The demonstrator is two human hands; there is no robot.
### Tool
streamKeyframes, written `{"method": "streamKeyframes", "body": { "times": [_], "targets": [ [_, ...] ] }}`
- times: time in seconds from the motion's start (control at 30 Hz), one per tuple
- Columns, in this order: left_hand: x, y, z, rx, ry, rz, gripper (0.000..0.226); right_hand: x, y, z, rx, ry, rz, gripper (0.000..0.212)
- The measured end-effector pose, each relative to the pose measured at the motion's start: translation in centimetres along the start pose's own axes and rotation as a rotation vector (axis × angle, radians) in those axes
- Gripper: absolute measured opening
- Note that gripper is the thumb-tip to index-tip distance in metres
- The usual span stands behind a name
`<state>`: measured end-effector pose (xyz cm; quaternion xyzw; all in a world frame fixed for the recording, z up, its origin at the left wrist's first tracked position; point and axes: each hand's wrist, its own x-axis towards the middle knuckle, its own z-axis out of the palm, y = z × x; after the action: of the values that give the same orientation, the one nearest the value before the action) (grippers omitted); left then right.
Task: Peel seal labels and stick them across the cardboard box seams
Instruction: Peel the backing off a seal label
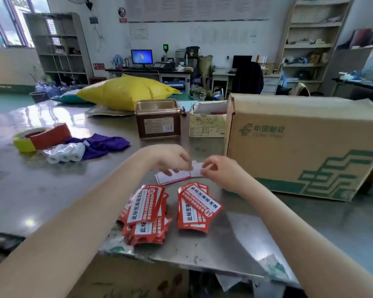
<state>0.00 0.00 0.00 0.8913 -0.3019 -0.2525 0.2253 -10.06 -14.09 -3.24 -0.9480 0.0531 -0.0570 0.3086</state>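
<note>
Tape roll (40,137) far left on the table (41,190), two label piles (145,214) near me. Just beyond them, my left hand (172,159) pinches one end of a label (182,174), my right hand (219,169) pinches the other. Box (299,145) stands just right, touching nothing I hold.

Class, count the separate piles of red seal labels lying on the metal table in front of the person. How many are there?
2. The left pile lies fanned out near the table edge; the right pile sits beside it, nearer the cardboard box. Both hands hold one more label above them.
</note>
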Motion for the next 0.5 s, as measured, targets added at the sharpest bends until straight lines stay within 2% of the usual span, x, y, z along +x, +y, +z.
{"method": "streamKeyframes", "body": {
  "times": [0.07, 0.13, 0.2, 0.27, 0.33, 0.4, 0.5],
  "targets": [
    [0.1, -0.4, 1.1, 0.139, -0.063, -0.013, 0.045, -0.7, 0.1, 0.8, -0.125, -0.129, 0.069, 0.036],
    [0.6, -1.1, 2.7, 0.233, -0.117, -0.023, 0.056, -1.7, 0.5, 1.5, -0.149, -0.239, 0.089, 0.039],
    [1.5, -1.6, 3.7, 0.346, -0.11, -0.006, 0.061, -2.0, 0.6, 1.6, -0.127, -0.3, 0.057, 0.038],
    [2.0, -1.7, 4.2, 0.373, -0.057, 0.036, 0.057, -1.7, 0.9, 1.4, -0.098, -0.324, 0.05, 0.047],
    [2.7, -1.6, 4.6, 0.325, -0.022, 0.081, 0.049, -0.9, 2.1, 1.7, -0.033, -0.273, 0.085, 0.056],
    [3.5, -1.5, 5.1, 0.224, 0.016, 0.122, 0.037, -0.2, 3.4, 2.3, 0.054, -0.13, 0.052, 0.056],
    [4.7, -1.7, 5.8, -0.013, 0.142, 0.196, 0.021, 0.5, 5.4, 3.1, 0.155, 0.106, -0.061, 0.031]
  ]
}}
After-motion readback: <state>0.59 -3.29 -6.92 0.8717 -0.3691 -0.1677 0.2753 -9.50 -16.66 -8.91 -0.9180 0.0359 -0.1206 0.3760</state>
